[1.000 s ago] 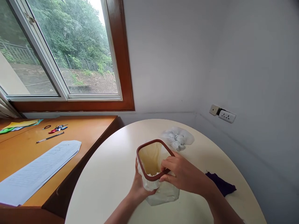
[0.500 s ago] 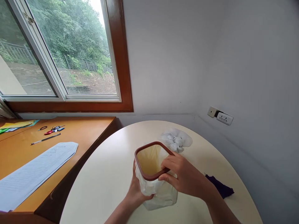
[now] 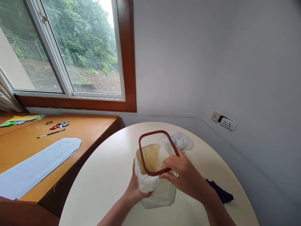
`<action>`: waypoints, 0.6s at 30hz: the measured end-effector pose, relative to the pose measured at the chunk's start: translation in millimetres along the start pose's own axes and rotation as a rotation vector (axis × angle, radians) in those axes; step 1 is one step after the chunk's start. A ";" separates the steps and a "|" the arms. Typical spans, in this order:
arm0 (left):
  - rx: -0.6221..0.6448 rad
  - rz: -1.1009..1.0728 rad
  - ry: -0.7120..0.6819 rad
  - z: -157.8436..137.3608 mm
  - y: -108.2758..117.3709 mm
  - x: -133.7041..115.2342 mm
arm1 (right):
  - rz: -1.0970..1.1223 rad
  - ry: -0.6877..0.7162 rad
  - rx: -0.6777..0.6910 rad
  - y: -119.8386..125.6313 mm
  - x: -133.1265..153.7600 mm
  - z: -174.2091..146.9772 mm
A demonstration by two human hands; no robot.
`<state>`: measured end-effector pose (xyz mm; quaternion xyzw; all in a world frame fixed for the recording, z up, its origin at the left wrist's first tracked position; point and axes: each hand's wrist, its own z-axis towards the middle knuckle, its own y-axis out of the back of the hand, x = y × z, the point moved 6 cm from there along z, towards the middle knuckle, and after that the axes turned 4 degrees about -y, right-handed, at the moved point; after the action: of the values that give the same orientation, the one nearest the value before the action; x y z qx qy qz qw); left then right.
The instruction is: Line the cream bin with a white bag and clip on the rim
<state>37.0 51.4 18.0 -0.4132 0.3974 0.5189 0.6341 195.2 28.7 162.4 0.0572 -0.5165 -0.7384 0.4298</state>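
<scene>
A small translucent trash bin (image 3: 162, 196) stands tilted on the round table, lined with a white plastic bag (image 3: 144, 182) folded over its mouth. My left hand (image 3: 136, 188) grips the bin's left side, fingers behind it and thumb across the front. Closed on the brown rim ring (image 3: 153, 173) is my right hand (image 3: 177, 169), at the ring's near right corner. The ring is raised off the bin and tilted, its far edge highest. Behind it lies a knotted white plastic bag (image 3: 182, 142).
A dark purple cloth (image 3: 221, 191) lies on the round table (image 3: 105, 175) at the right. On the wooden desk (image 3: 94, 125) to the left are paper sheets (image 3: 47, 160), a pen (image 3: 50, 133) and keys (image 3: 60, 125). A wall socket (image 3: 228, 123) is at the right.
My right hand has lifted the rim ring up off the bin's mouth, leaving the folded bag edge exposed. My left hand still holds the bin. The view has shifted slightly.
</scene>
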 end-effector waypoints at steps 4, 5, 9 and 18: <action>0.056 0.003 -0.031 -1.2 -1.0 -2.8 | -0.037 -0.185 -0.040 22.6 -30.0 -13.6; 0.063 0.003 -0.032 -1.5 -0.7 -3.5 | -0.057 -0.239 -0.050 26.7 -39.3 -20.3; 0.089 0.018 -0.032 -2.8 0.7 -4.3 | -0.165 -0.457 -0.048 30.2 -78.5 -54.9; 0.006 -0.052 -0.010 -2.5 13.4 -11.5 | -0.246 -0.904 0.044 5.8 -129.7 -109.6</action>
<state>21.9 46.8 26.4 -0.4190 0.3848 0.5033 0.6504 337.4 39.9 70.1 -0.2001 -0.6566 -0.7239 0.0697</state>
